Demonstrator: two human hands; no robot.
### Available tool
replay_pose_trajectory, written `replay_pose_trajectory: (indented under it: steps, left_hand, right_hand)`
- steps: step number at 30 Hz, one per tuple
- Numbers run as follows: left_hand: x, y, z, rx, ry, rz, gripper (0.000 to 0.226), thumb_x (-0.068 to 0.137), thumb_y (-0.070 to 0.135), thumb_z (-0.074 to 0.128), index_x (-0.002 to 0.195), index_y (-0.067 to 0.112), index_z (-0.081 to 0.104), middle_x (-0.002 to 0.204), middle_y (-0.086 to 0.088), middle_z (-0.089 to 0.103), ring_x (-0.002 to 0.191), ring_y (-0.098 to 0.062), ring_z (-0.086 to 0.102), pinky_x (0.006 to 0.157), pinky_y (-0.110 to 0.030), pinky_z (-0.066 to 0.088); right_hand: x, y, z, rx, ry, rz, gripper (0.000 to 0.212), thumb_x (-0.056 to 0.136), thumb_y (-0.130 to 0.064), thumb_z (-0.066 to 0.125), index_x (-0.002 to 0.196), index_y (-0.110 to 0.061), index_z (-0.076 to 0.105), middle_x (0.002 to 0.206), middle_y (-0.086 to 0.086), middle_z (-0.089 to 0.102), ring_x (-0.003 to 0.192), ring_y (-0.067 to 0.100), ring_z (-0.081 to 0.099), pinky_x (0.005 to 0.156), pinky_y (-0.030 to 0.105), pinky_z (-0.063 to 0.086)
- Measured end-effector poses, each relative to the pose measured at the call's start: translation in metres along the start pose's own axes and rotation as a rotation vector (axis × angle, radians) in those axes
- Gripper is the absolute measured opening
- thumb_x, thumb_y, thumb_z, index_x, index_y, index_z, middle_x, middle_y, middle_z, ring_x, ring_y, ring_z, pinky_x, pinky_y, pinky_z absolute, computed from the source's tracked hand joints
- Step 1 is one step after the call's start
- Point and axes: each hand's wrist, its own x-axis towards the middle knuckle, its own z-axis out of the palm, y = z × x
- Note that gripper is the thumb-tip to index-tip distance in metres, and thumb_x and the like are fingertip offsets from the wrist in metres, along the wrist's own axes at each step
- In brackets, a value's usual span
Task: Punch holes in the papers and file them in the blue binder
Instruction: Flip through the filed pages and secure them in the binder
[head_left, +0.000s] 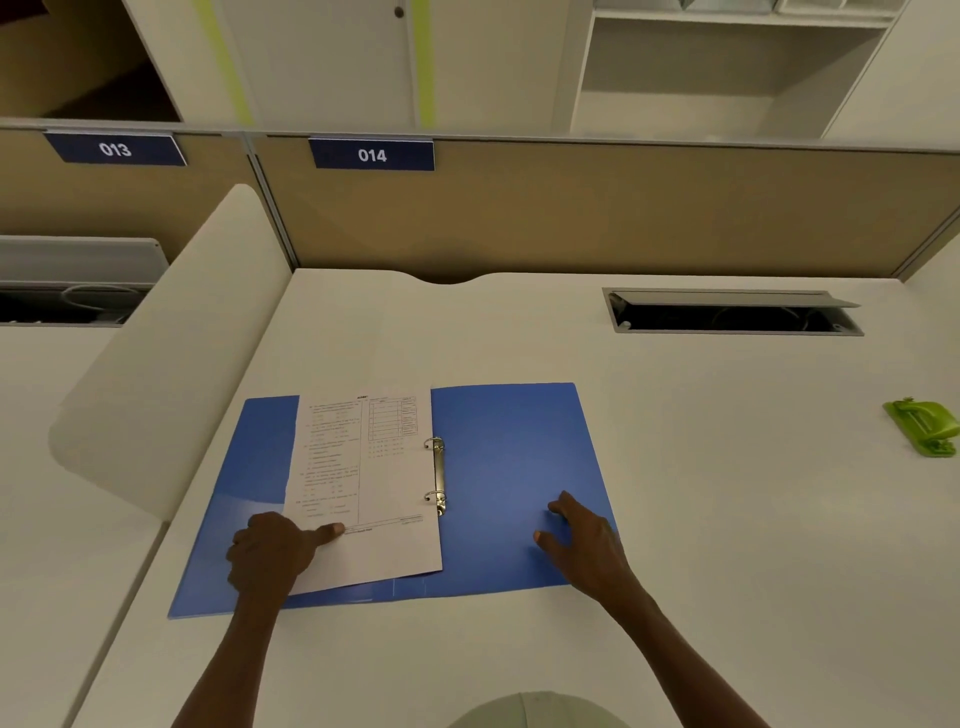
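Head view: we see the blue binder (514, 467) lying open on the white worktop (727, 519), printed papers (363, 493) on its left half beside the metal rings (438, 475). Our left hand (275, 551) rests on the papers' lower left corner, fingers curled, thumb pressing the sheet. Our right hand (584, 540) lies on the binder's right cover, fingers seemingly relaxed and holding nothing. The green hole punch (924, 426) sits well apart, far right.
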Motion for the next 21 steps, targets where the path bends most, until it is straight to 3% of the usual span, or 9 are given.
replay_pose_trajectory:
  steps: [3,5,8,11,17,21]
  left_hand:
    - [0.001,0.005,0.001,0.050,0.029,-0.003,0.073,0.067,0.057,0.076,0.103,-0.002,0.052,0.104,-0.023,0.060,0.101,-0.037,0.058,0.090,-0.044,0.049]
    - [-0.002,0.011,0.007,0.075,0.041,-0.049,0.080,0.067,0.059,0.075,0.112,-0.001,0.046,0.115,-0.025,0.053,0.111,-0.038,0.051,0.094,-0.046,0.045]
    - [-0.005,0.018,0.019,-0.006,0.027,-0.135,0.103,0.060,0.067,0.074,0.126,-0.001,0.034,0.134,-0.028,0.035,0.128,-0.045,0.036,0.104,-0.056,0.035]
    - [-0.002,0.021,0.029,-0.016,0.029,-0.176,0.116,0.049,0.074,0.074,0.127,0.000,0.031,0.137,-0.027,0.031,0.131,-0.046,0.031,0.106,-0.060,0.029]
    - [0.012,0.025,0.028,-0.024,0.009,-0.224,0.117,0.042,0.072,0.079,0.123,0.001,0.033,0.132,-0.026,0.040,0.125,-0.042,0.040,0.104,-0.058,0.033]
    - [0.012,0.031,0.028,-0.005,-0.030,-0.193,0.103,0.050,0.067,0.080,0.122,0.005,0.038,0.129,-0.023,0.045,0.122,-0.040,0.044,0.103,-0.057,0.034]
  right_hand:
    - [-0.003,0.003,0.008,-0.122,-0.043,-0.013,0.057,0.089,-0.044,0.059,0.138,-0.020,0.041,0.159,0.002,0.020,0.139,0.022,0.036,0.110,0.033,0.034]
    - [-0.005,0.006,0.012,-0.168,-0.042,-0.024,0.063,0.088,-0.047,0.058,0.142,-0.023,0.035,0.161,0.003,0.004,0.146,0.022,0.020,0.114,0.033,0.026]
    - [-0.005,0.009,0.014,-0.147,-0.028,-0.035,0.066,0.087,-0.049,0.059,0.143,-0.024,0.034,0.162,0.003,0.001,0.148,0.022,0.015,0.116,0.034,0.023]
    - [-0.005,0.012,0.016,-0.146,-0.019,-0.038,0.066,0.087,-0.050,0.058,0.143,-0.025,0.034,0.162,0.002,0.001,0.148,0.021,0.013,0.117,0.033,0.022]
    - [-0.002,0.014,0.021,-0.182,-0.013,-0.035,0.066,0.088,-0.052,0.055,0.143,-0.026,0.031,0.162,0.000,0.000,0.149,0.019,0.008,0.116,0.032,0.021]
    - [-0.002,0.014,0.024,-0.186,-0.011,-0.032,0.066,0.089,-0.053,0.053,0.144,-0.027,0.028,0.162,-0.001,-0.001,0.149,0.019,0.005,0.117,0.033,0.018]
